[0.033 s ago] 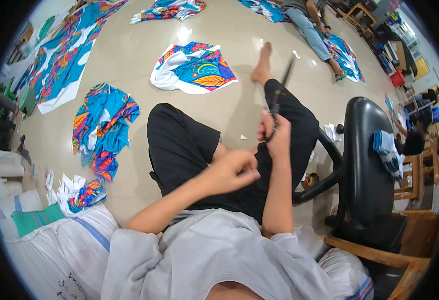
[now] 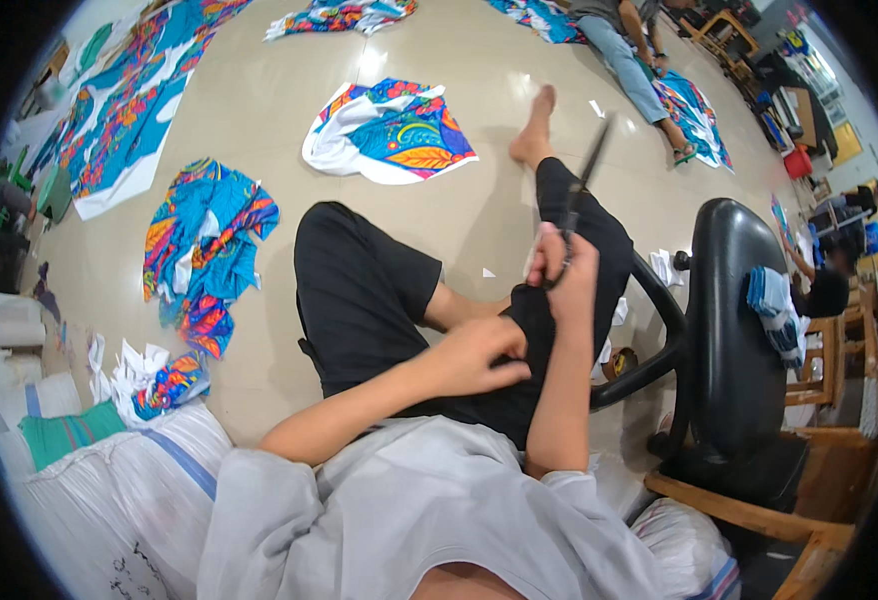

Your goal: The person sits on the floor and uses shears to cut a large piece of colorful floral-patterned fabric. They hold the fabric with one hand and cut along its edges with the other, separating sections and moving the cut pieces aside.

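My right hand (image 2: 569,270) is closed round black scissors (image 2: 591,160), held over my black-trousered right leg with the long blades pointing up and away from me. Below and left of it, my left hand (image 2: 484,355) hovers at or rests on my lap, fingers loosely curled and thumb apart, with nothing visible in it; whether it touches the trousers (image 2: 359,290) I cannot tell. Beyond my legs a printed teal, orange and white fabric piece (image 2: 399,135) lies on the floor, and a crumpled printed pile (image 2: 204,240) lies to my left.
Long printed panels (image 2: 129,120) lie at far left, white sacks (image 2: 109,490) beside me. A black chair (image 2: 729,330) with folded cloth (image 2: 769,310) and wooden frames (image 2: 739,510) stand at my right. A co-worker's leg (image 2: 629,80) is at upper right, another person (image 2: 819,290) at far right.
Both my hands have shifted a little to the right, the right one still closed round the scissors. My bare foot has moved slightly right.
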Demonstrator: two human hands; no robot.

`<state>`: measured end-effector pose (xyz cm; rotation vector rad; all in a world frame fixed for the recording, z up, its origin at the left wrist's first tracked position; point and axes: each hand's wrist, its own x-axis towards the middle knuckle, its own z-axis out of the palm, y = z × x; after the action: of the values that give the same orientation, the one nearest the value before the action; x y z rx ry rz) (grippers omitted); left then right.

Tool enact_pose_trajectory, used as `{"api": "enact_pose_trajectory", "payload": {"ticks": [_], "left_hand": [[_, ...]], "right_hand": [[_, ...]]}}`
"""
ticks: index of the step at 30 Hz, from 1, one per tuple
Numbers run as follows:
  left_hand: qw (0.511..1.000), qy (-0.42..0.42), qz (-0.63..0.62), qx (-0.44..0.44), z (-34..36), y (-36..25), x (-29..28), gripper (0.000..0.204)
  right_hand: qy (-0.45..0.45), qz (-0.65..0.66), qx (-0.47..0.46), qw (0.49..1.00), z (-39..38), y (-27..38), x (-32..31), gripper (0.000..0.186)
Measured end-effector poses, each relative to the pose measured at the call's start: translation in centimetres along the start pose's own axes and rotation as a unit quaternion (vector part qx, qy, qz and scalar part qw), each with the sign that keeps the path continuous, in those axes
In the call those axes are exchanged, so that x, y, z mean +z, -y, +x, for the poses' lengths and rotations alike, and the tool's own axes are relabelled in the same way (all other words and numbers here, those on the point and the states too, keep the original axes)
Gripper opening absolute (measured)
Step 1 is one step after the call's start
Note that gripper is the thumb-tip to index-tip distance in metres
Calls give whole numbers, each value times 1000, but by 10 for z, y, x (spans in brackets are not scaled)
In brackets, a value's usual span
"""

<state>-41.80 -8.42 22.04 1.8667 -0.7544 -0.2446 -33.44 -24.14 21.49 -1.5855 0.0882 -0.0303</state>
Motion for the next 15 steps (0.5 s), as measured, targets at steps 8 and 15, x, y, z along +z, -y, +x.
{"api": "enact_pose_trajectory", "payload": {"ticks": [8, 15], "left_hand": [[957, 57, 217, 182, -6, 84, 91, 23], [929, 345, 73, 114, -40, 65, 72, 23]], "right_hand": [[-109, 60, -48, 991, -17, 23, -44, 29], [-45, 44, -5, 998, 3, 6, -33, 32]]}}
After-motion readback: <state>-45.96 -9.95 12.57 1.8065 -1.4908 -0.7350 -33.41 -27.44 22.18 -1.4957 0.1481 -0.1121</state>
